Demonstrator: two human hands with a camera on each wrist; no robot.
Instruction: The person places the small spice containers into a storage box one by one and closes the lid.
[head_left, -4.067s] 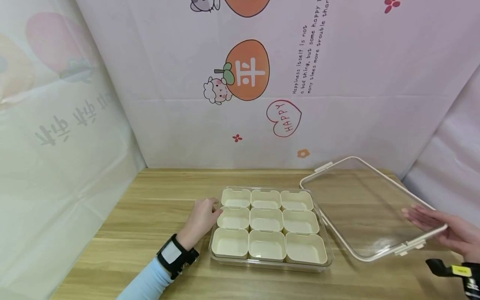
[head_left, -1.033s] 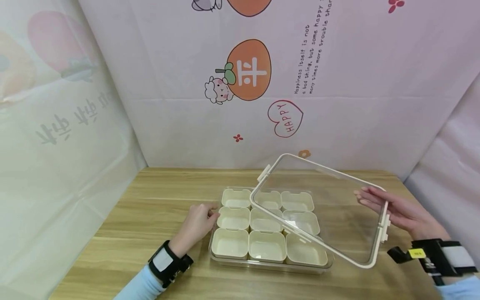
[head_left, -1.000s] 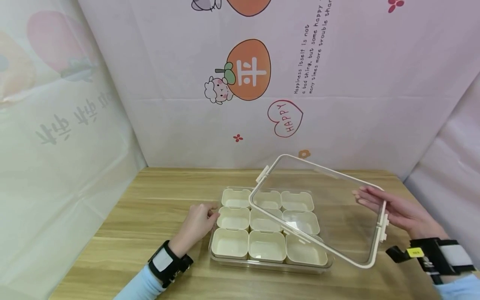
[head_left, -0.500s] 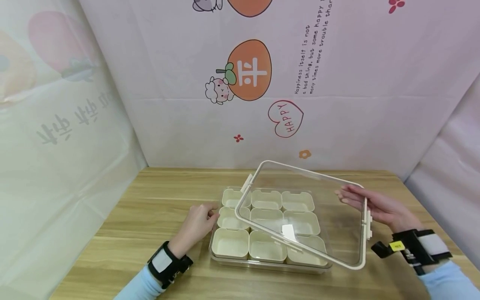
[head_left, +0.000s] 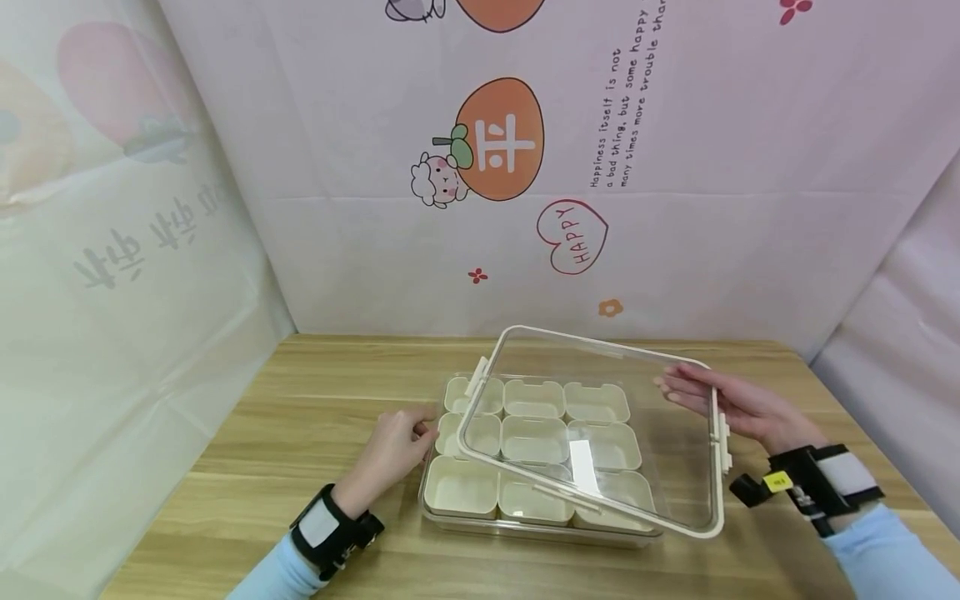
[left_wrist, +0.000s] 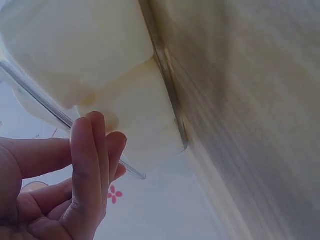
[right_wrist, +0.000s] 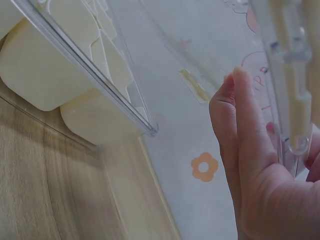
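Note:
A clear storage box [head_left: 540, 534] with several cream small bins [head_left: 460, 487] in rows stands on the table. At its left side, my left hand [head_left: 390, 450] touches the outer wall near the rim. In the left wrist view its fingers [left_wrist: 85, 165] lie fairly straight against the clear wall. My right hand [head_left: 738, 407] holds a clear lid [head_left: 667, 467] with a cream frame by its right edge, fingers seen through the panel, thumb hidden in the head view. The lid is tilted above the box, its left corner reaching over the left column of bins. Cream latches [head_left: 724, 446] sit on its edges.
A wooden table [head_left: 330, 375] carries the box. Behind it hangs a white printed cloth [head_left: 337, 275], and more cloth [head_left: 135, 400] lines the left side. Both wrists wear black bands [head_left: 330, 529] with small cameras.
My right hand has carried the lid leftward and lower, from beside the box to over it, and turned it to line up more closely. The left hand stays at the box's left side.

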